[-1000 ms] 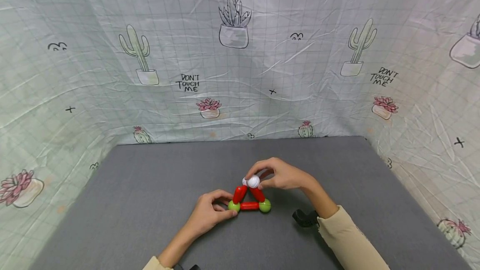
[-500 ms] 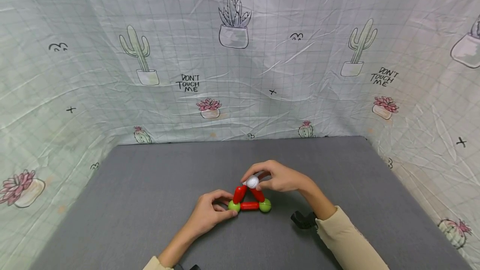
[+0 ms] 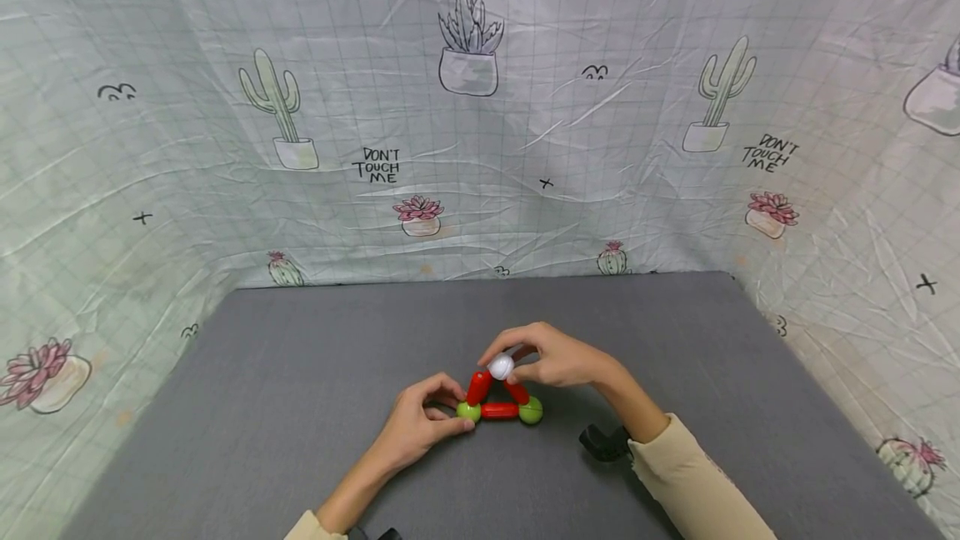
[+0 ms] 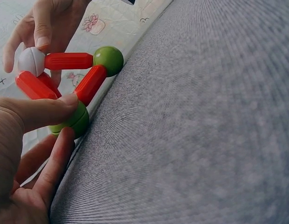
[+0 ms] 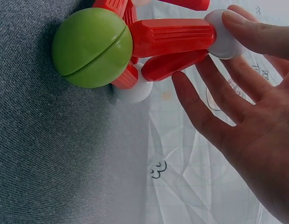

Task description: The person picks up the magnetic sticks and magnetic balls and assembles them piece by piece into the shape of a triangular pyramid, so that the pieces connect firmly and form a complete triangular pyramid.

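Observation:
A small frame of red rods and balls stands on the grey table. One red rod [image 3: 500,411] joins the left green ball [image 3: 468,412] to the right green ball [image 3: 531,411]. My left hand [image 3: 420,421] pinches the left green ball between thumb and fingers. Above, my right hand [image 3: 561,358] holds the upper white ball [image 3: 501,367], its thumb on the near side. From the right green ball a red rod [image 5: 174,37] slopes up to that white ball. Another tilted rod [image 3: 478,388] rises from the left green ball, its top end close to the white ball. The lower white ball [image 5: 134,88] sits behind, hidden in the head view.
The grey tabletop [image 3: 337,340] spreads around the frame. Cloth printed with cacti [image 3: 465,148] hangs behind and along both sides. A black wrist strap piece [image 3: 603,444] hangs below my right wrist.
My right hand has shifted slightly left and down with the upper white ball, bringing it nearer the left tilted rod. The white patch seen behind it is now covered. My left hand stays put.

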Action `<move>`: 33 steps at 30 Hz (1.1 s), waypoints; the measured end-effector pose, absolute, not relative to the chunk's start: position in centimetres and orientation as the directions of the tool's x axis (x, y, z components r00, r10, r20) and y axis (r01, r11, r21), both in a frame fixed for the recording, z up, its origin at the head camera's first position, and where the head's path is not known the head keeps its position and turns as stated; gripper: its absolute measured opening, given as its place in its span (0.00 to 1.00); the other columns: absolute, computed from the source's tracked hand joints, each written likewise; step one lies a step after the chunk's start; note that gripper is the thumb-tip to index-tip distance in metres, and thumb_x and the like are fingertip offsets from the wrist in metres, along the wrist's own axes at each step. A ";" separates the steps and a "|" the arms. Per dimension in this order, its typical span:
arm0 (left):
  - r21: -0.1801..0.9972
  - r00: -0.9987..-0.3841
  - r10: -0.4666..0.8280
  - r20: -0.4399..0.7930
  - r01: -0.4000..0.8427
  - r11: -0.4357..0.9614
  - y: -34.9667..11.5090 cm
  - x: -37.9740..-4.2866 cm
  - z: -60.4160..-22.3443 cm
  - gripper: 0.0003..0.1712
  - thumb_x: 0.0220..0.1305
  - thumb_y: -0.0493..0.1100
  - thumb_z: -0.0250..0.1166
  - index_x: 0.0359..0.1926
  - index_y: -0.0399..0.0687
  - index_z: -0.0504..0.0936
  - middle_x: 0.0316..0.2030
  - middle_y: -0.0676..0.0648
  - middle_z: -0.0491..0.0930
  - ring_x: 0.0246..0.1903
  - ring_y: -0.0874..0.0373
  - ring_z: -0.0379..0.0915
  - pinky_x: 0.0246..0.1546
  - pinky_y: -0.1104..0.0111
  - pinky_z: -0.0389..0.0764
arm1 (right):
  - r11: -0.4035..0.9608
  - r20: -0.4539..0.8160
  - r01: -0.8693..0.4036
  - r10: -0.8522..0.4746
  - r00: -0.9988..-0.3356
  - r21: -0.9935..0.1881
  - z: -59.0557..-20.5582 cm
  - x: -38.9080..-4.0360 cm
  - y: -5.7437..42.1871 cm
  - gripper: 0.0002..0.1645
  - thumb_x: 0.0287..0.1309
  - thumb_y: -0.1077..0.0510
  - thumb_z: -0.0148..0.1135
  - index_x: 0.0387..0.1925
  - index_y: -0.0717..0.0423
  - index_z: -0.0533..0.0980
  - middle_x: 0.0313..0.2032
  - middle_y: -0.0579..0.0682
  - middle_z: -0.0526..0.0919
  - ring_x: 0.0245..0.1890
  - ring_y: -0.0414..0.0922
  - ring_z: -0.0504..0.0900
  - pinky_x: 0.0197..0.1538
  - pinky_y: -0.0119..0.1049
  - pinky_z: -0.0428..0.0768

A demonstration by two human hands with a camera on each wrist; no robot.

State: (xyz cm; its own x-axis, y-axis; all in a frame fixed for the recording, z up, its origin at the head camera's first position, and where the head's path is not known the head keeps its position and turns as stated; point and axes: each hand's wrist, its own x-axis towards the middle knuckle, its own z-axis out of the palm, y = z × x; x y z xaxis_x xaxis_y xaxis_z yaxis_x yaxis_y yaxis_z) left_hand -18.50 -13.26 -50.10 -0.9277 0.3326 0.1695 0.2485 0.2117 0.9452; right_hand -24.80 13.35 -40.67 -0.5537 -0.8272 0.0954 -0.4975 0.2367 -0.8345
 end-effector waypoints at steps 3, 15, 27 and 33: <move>0.949 -0.932 0.331 0.149 0.229 0.218 -13.2 -18.4 -50.0 0.19 0.51 0.39 0.82 0.42 0.49 0.84 0.43 0.43 0.86 0.42 0.59 0.83 0.36 0.69 0.87 | 0.243 0.096 -0.512 -0.831 -0.548 -0.824 -40.7 -24.7 13.2 0.21 0.64 0.68 0.67 0.57 0.51 0.83 0.55 0.50 0.86 0.52 0.45 0.83 0.59 0.47 0.82; 0.942 -0.927 0.332 0.176 0.256 0.216 -13.3 -18.5 -50.3 0.19 0.51 0.39 0.82 0.43 0.47 0.83 0.42 0.41 0.86 0.41 0.59 0.83 0.35 0.69 0.87 | 0.249 0.124 -0.626 -0.863 -0.489 -0.739 -41.0 -24.1 12.5 0.25 0.62 0.71 0.59 0.57 0.51 0.83 0.56 0.48 0.85 0.52 0.43 0.82 0.56 0.41 0.82; 0.949 -0.940 0.321 0.112 0.197 0.247 -13.2 -18.4 -49.9 0.18 0.52 0.41 0.82 0.42 0.53 0.84 0.43 0.46 0.86 0.41 0.60 0.83 0.35 0.68 0.87 | 0.319 0.098 -0.624 -0.836 -0.540 -0.714 -41.0 -23.8 12.1 0.25 0.62 0.72 0.59 0.55 0.47 0.82 0.53 0.44 0.85 0.49 0.41 0.82 0.55 0.35 0.80; 0.949 -0.941 0.320 0.107 0.193 0.250 -13.2 -18.3 -49.9 0.18 0.52 0.41 0.82 0.43 0.53 0.83 0.43 0.47 0.86 0.42 0.59 0.83 0.35 0.68 0.87 | 0.336 0.088 -0.614 -0.827 -0.555 -0.714 -41.0 -23.9 12.1 0.23 0.62 0.71 0.59 0.52 0.47 0.83 0.51 0.43 0.86 0.48 0.39 0.82 0.55 0.36 0.81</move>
State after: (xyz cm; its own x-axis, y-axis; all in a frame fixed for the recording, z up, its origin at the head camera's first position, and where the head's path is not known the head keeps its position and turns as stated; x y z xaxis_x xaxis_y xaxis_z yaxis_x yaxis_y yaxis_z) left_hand -18.32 -13.16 -49.86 -0.9413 0.3203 0.1067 0.1926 0.2499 0.9489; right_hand -23.85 12.13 -41.04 -0.5552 -0.8271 0.0877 -0.6139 0.3364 -0.7142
